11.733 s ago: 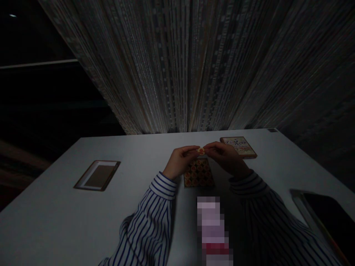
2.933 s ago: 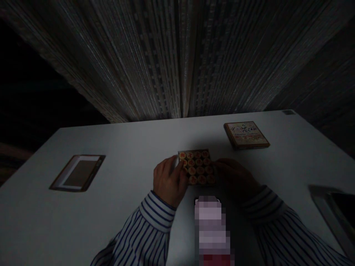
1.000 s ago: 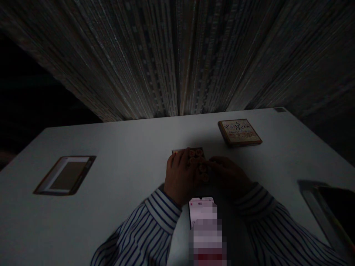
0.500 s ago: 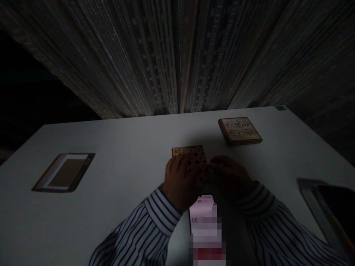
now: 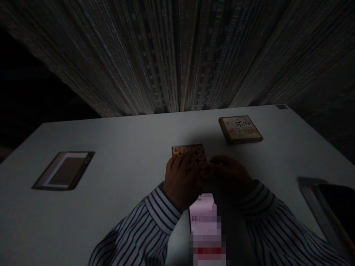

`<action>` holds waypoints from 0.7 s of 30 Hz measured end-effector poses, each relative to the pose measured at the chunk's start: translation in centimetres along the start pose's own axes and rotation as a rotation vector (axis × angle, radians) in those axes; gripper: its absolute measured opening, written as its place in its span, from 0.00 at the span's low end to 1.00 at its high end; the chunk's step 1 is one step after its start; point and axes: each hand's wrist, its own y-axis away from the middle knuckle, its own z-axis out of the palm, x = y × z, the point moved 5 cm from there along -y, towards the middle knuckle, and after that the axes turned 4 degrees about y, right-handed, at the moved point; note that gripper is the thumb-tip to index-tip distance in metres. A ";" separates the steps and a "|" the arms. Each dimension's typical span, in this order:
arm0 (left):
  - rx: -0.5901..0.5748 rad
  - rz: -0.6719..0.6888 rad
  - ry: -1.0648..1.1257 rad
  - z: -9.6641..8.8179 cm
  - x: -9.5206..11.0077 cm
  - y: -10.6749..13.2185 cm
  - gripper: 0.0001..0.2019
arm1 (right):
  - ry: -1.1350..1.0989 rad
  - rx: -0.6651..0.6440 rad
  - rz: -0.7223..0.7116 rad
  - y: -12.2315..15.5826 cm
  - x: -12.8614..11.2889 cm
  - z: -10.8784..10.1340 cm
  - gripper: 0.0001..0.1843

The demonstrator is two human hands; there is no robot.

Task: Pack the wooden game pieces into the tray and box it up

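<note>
A small tray (image 5: pixel 187 146) of round Chinese chess pieces lies on the white table, its red-marked pieces in rows. One piece (image 5: pixel 176 150) shows clearly in the far left corner. My left hand (image 5: pixel 183 177) rests over the tray's left and near part, fingers stretched across the pieces and covering several of them. At the tray's right edge, my right hand (image 5: pixel 231 173) has its fingers curled, with the fingertips close to or touching the pieces. Deep shadow hides whatever it may hold.
Just below my hands lies a lit phone (image 5: pixel 202 210) with a timer, partly pixelated. A Chinese chess box (image 5: pixel 240 128) sits at the back right. On the left lies a flat open box part (image 5: pixel 63 170). A dark object (image 5: pixel 335 207) is at the right edge.
Both hands stay almost in place over the tray. The scene looks slightly darker, and the view has shifted a little.
</note>
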 end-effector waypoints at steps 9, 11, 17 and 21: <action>0.017 0.013 -0.003 -0.1 0.1 0.0 0.15 | -0.021 0.006 0.023 0.1 0.1 0.1 0.12; 0.014 0.010 -0.005 -0.1 0.1 0.0 0.14 | -0.025 -0.010 0.027 0.2 0.1 0.2 0.12; 0.010 0.010 -0.004 -0.1 0.1 -0.1 0.14 | -0.026 -0.035 0.031 0.3 0.2 0.4 0.13; 0.025 0.011 0.010 -0.4 0.3 0.0 0.14 | -0.027 -0.044 0.034 0.3 0.3 0.3 0.12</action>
